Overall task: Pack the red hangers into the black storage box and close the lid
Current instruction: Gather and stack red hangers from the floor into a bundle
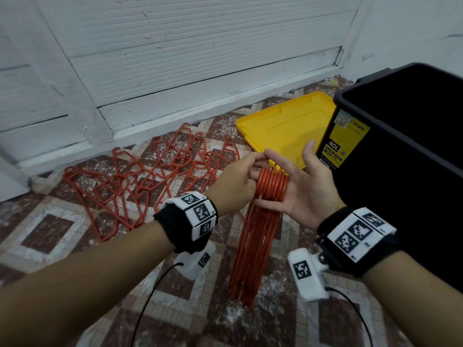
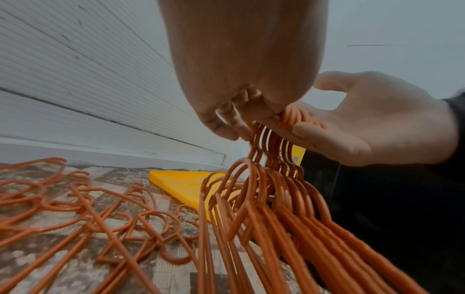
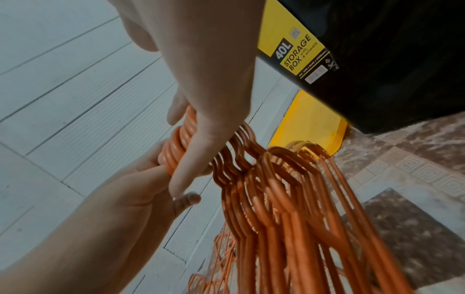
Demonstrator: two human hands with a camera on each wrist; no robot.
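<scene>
A bundle of red hangers [image 1: 253, 246] hangs by its hooks [image 1: 273, 184] over the straight fingers of my right hand [image 1: 299, 182], palm up. My left hand [image 1: 253, 169] comes in from the left and pinches the stacked hooks against those fingers. In the right wrist view the left fingers [image 3: 151, 167] curl round the hook stack [image 3: 176, 147]. Several more red hangers [image 1: 150, 176] lie tangled on the floor to the left. The black storage box [image 1: 400, 151] stands open at the right. Its yellow lid [image 1: 283, 128] lies flat on the floor beside it.
A white panelled wall [image 1: 175, 58] runs along the far side, behind the loose hangers and the lid. The floor [image 1: 62, 221] is patterned brown and cream tile. Cables trail from both wrist cameras toward me.
</scene>
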